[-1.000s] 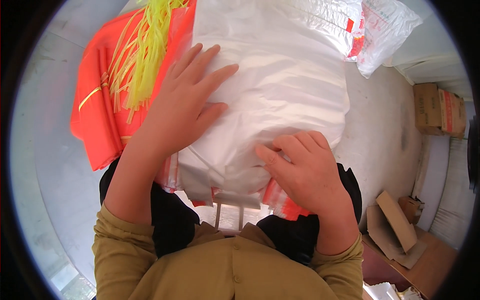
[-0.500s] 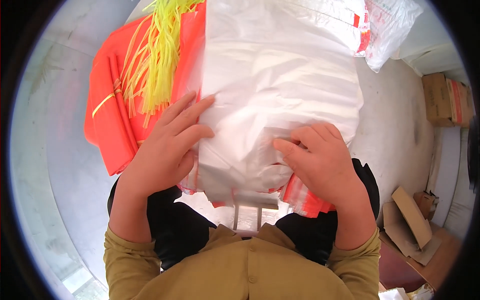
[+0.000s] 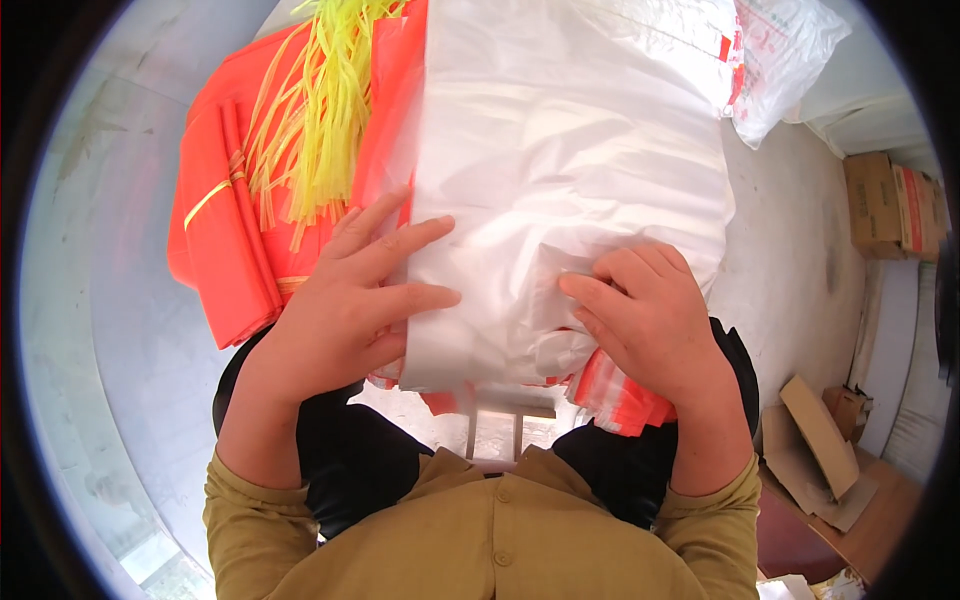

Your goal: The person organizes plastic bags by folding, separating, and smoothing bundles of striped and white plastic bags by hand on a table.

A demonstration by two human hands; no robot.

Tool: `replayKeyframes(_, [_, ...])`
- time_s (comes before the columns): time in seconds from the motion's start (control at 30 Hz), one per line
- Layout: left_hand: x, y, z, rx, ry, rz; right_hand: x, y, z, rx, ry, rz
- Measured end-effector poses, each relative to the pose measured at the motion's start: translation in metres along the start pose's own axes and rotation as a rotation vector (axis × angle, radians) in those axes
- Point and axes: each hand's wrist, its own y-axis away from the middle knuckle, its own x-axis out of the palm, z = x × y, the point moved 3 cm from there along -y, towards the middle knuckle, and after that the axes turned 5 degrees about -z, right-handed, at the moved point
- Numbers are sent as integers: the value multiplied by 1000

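Observation:
A stack of clear, whitish plastic bags [image 3: 560, 150] lies in front of me, with red plastic showing along its left side and at its near right corner. My left hand [image 3: 350, 290] rests over the stack's left edge, fingers spread, fingertips on the clear film. Thumb and bent fingers of my right hand [image 3: 640, 300] pinch the crinkled film near the stack's right side. Just left of the stack, a bunch of yellow ties [image 3: 325, 120] hangs over red plastic bags [image 3: 205, 130]. A rolled red bundle [image 3: 235, 270] bound with a yellow tie lies beside my left hand.
A white printed bag [image 3: 785, 65] sits at the far right of the stack. Cardboard boxes [image 3: 880, 205] stand further right, and an opened carton [image 3: 815, 445] lies on a brown surface at the lower right. My knees are below the stack.
The top clear bag has shifted slightly right, with a new left edge visible. Both hands have moved a little to the right with it; my left fingers are more spread.

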Motion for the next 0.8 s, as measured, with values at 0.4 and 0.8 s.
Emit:
replayKeyframes(0.4, [-2, -17, -20, 48, 40, 50, -1, 3, -2, 12, -38, -23])
replayKeyframes(0.8, [26, -46, -36, 122, 36, -49, 1, 6, -3, -6, -33, -51])
